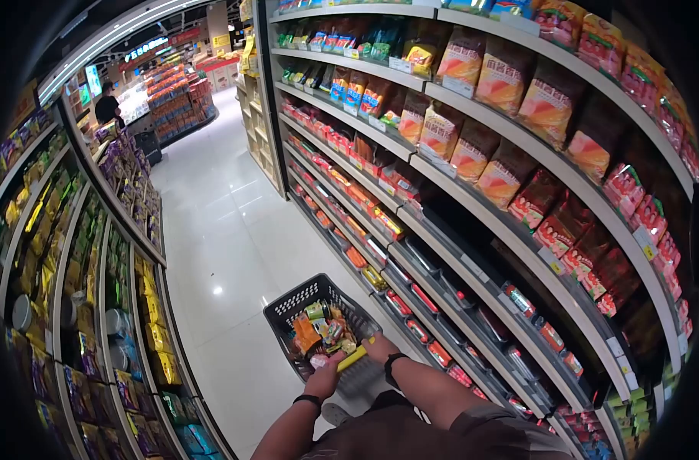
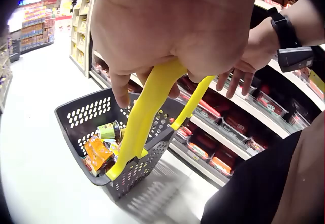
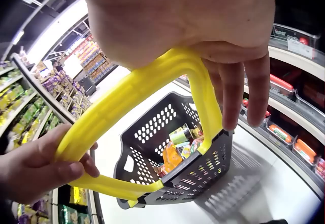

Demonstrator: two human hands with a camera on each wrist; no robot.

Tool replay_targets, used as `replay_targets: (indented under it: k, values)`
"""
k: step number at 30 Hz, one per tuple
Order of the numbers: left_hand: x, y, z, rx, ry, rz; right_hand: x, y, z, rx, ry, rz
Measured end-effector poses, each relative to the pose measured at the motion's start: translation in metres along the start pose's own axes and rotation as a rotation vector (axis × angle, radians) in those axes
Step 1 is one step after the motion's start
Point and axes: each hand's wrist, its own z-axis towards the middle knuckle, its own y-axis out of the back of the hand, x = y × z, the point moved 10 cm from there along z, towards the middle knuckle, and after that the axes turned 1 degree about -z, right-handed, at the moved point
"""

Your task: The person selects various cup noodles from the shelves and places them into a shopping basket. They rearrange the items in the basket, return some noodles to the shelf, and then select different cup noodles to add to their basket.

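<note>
A black perforated shopping basket (image 1: 282, 314) stands low in the aisle, its yellow handle (image 1: 354, 359) raised toward me. My left hand (image 1: 324, 377) grips the left end of the handle, thumb and fingers curled round it in the right wrist view. On the right end rests the palm of my right hand (image 1: 379, 349); its fingers (image 3: 258, 89) hang nearly straight past the handle's corner. Inside the basket lie an orange packet (image 2: 98, 152), a green tub (image 2: 107, 130) and several other packets, partly hidden by the handle in the left wrist view.
Shelves of packaged snacks (image 1: 510, 172) curve along the right, with trays of red packs (image 1: 439, 353) low down. More shelves (image 1: 81, 222) line the left. White glossy floor (image 1: 211, 230) runs ahead to a display stand (image 1: 177, 100). A person in dark clothing (image 1: 107, 107) stands far left.
</note>
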Motion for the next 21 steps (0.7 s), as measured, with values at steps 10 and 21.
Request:
replay_targets:
  k: [10,21]
  values:
    - [0.048,0.062,0.067,-0.011,-0.018,-0.014,0.069,-0.007,0.081,-0.027,-0.031,0.07]
    - [0.127,0.153,0.163,-0.137,0.049,0.06,0.186,-0.005,0.191,0.091,0.111,0.076]
